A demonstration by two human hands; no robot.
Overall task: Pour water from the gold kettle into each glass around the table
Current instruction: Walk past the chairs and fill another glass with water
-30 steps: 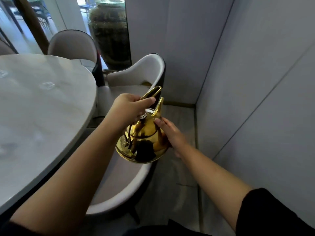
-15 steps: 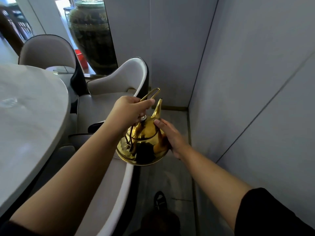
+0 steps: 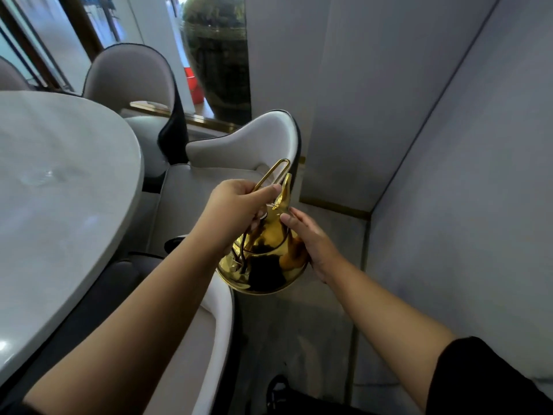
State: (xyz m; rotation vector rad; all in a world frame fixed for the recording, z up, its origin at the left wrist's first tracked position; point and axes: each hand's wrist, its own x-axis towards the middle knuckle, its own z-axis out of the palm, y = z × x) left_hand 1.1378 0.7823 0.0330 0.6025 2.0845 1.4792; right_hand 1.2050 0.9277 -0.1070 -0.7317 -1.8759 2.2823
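The gold kettle [image 3: 266, 259] hangs in the air to the right of the round pale table [image 3: 68, 211], above a chair's edge. My left hand [image 3: 236, 211] grips its thin looped gold handle from above. My right hand [image 3: 311, 241] lies with straight fingers against the kettle's right side, just below the spout. The spout points up and away from me. A faint clear glass [image 3: 45, 176] stands on the table to the left, blurred and hard to make out.
White-and-dark chairs [image 3: 245, 145] stand tucked around the table, one near chair [image 3: 215, 324] just under the kettle. A grey panelled wall [image 3: 449, 175] closes the right side. A large dark urn [image 3: 218, 55] stands at the back. My shoe [image 3: 278, 390] shows on the floor.
The view has swung back left, so more of the table shows. Both hands keep the same hold on the kettle, which stays at the same height.
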